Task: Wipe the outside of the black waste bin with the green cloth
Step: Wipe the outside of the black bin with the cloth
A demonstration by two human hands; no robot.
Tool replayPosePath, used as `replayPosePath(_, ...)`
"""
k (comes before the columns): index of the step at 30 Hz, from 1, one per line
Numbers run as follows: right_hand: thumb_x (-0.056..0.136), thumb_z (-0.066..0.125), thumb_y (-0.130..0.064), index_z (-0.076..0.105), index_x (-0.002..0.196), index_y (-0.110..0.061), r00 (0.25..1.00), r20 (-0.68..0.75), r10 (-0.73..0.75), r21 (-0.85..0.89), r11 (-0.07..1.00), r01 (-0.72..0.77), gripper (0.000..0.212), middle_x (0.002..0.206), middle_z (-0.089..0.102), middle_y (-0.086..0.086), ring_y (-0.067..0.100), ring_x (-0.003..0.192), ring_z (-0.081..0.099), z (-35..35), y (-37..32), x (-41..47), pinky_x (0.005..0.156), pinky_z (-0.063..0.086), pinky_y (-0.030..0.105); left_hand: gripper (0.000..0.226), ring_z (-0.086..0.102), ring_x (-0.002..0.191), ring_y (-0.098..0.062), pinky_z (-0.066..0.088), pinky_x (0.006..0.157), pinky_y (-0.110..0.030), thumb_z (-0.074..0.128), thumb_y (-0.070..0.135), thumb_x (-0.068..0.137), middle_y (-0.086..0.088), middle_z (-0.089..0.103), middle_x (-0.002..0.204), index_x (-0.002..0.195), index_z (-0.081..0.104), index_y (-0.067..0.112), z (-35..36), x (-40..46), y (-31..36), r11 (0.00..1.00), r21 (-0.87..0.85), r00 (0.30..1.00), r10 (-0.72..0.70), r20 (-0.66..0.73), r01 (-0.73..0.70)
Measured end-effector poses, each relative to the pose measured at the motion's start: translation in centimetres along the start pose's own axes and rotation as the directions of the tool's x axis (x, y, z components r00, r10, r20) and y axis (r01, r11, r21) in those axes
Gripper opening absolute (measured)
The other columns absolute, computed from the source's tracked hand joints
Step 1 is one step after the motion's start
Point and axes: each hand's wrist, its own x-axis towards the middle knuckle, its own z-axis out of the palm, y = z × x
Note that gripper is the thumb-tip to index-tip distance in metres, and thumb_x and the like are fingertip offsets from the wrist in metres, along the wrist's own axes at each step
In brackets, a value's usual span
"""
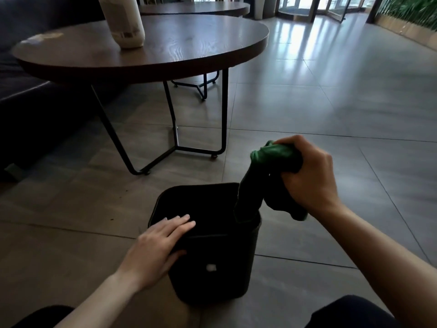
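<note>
Knees in dark trousers frame the bottom edge, and between them on the tiled floor stands the black waste bin, upright, its square mouth open toward the camera and a small pale label on its near face.

Starting at the left, the left hand lies on the bin's near-left corner: its fingers are straight and spread flat over the rim, while the thumb drops down the outer wall. It steadies the bin without curling round it.

Across the mouth, the right hand hangs above and just beyond the bin's right rim, fist closed on the bunched green cloth. One loose tail of cloth droops from the fist to the far-right corner of the bin; whether it touches the rim or dips inside is hard to tell in the dark.

What the wipe seems to depend on is this: the cloth is held above the rim, while the outer walls lie below and toward the camera. The right wall is nearest the cloth hand, so that hand would likely come down outside that wall.

Farther off, on the left, a round wooden table carries a pale bottle.
</note>
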Motion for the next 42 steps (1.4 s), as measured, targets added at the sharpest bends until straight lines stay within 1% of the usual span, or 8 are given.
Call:
replayPosePath(9,0.074,0.067,0.009,0.070,0.114,-0.024,0.981,-0.047,0.188,-0.013,0.982,-0.188,0.051,0.094,0.064,-0.027,-0.022,0.086,0.059,0.4,-1.7,-0.7,0.072,0.039,-0.004,0.080,0.023,0.149,-0.012,0.008,0.125,-0.041,0.065,0.023,0.089,0.017,0.032,0.157,0.155,0.021,0.034,1.0,6.7,-3.6,1.000,0.026,0.997,-0.012,-0.075,0.014)
replayPosePath(13,0.076,0.063,0.011,0.065,0.117,-0.030,0.952,-0.024,0.304,0.036,0.952,-0.303,0.058,0.096,0.066,-0.021,-0.013,0.091,0.063,3.9,-1.9,-3.7,0.073,0.050,0.010,0.105,0.005,0.152,-0.009,-0.005,0.123,-0.047,0.074,0.024,0.074,0.024,0.016,0.160,0.155,0.008,0.038,1.9,8.0,-5.3,1.000,0.020,0.999,0.021,-0.032,-0.020)
replayPosePath(19,0.087,0.062,0.002,0.047,0.118,-0.034,0.838,-0.093,0.538,0.181,0.837,-0.517,0.050,0.108,0.063,-0.001,0.017,0.097,0.066,10.3,-1.2,-6.5,0.082,0.060,0.045,0.105,0.015,0.150,-0.008,-0.009,0.123,-0.038,0.082,0.020,0.067,0.022,0.028,0.157,0.152,0.021,0.037,2.2,10.1,-7.1,0.996,-0.080,0.995,0.041,-0.087,-0.048)
replayPosePath(22,0.085,0.061,0.005,0.040,0.118,-0.028,0.826,-0.160,0.541,0.123,0.841,-0.527,0.051,0.121,0.054,0.007,0.022,0.107,0.058,14.3,-0.8,-7.5,0.092,0.054,0.040,0.102,0.018,0.148,-0.007,-0.011,0.123,-0.035,0.082,0.017,0.066,0.021,0.033,0.154,0.149,0.026,0.037,3.3,10.7,-7.9,0.990,-0.121,0.992,0.059,-0.112,-0.072)
replayPosePath(28,0.078,0.067,-0.003,0.055,0.131,-0.020,0.935,0.054,0.351,0.029,0.935,-0.352,0.057,0.133,0.057,0.001,0.020,0.127,0.052,18.9,-0.3,-10.4,0.111,0.047,0.042,0.103,0.021,0.147,-0.009,-0.008,0.123,-0.041,0.085,0.017,0.064,0.016,0.039,0.151,0.149,0.030,0.035,2.4,11.6,-8.2,0.986,-0.150,0.989,0.056,-0.140,-0.077)
replayPosePath(33,0.082,0.060,-0.033,0.042,0.155,-0.036,0.965,0.254,0.062,-0.174,0.985,-0.017,0.075,0.170,0.029,-0.010,0.020,0.162,0.012,20.4,1.8,-15.0,0.127,0.027,0.053,0.101,0.022,0.147,-0.010,-0.008,0.123,-0.042,0.082,0.017,0.065,0.015,0.040,0.151,0.149,0.031,0.035,2.5,11.6,-8.1,0.985,-0.155,0.989,0.058,-0.139,-0.080)
replayPosePath(39,0.079,0.061,-0.050,0.030,0.160,-0.043,0.792,0.586,-0.174,-0.301,0.860,0.411,0.087,0.176,0.010,0.000,0.038,0.162,0.006,22.9,2.4,-20.4,0.129,0.009,0.056,0.100,0.023,0.147,-0.010,-0.009,0.123,-0.041,0.079,0.012,0.063,0.016,0.041,0.148,0.148,0.031,0.037,2.7,11.6,-7.9,0.985,-0.145,0.986,0.066,-0.151,-0.088)
replayPosePath(42,0.092,0.056,-0.060,0.042,0.153,-0.043,0.753,0.611,-0.247,-0.330,0.785,0.525,0.064,0.173,0.023,0.002,0.040,0.160,0.017,24.2,2.5,-22.8,0.128,0.018,0.059,0.102,0.022,0.146,-0.010,-0.011,0.123,-0.040,0.081,0.014,0.062,0.015,0.042,0.147,0.147,0.030,0.038,2.9,11.4,-8.1,0.983,-0.147,0.983,0.081,-0.165,-0.106)
